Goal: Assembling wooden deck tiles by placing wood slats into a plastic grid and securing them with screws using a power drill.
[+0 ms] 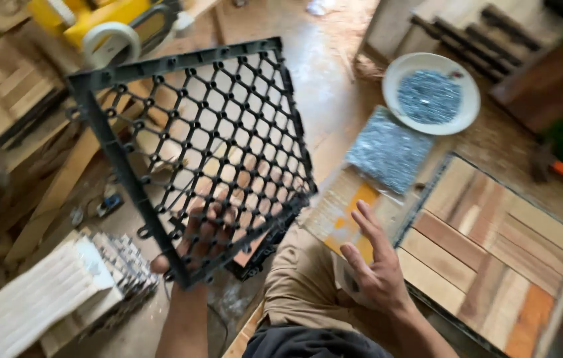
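While the left hand (192,242) grips the black plastic grid (192,156) by its lower corner, tilted above the floor, keep that grip firm; the right hand (374,265) hovers spread and empty beside the wooden tile (494,245).

A black square plastic grid panel (192,152), moulded as an open honeycomb lattice with small round nubs along its frame, is held up off the floor, tilted with its far edge raised towards the camera. Its near corner sits in the left hand (198,242), whose fingers show through the openings. The floor shows through the mesh.
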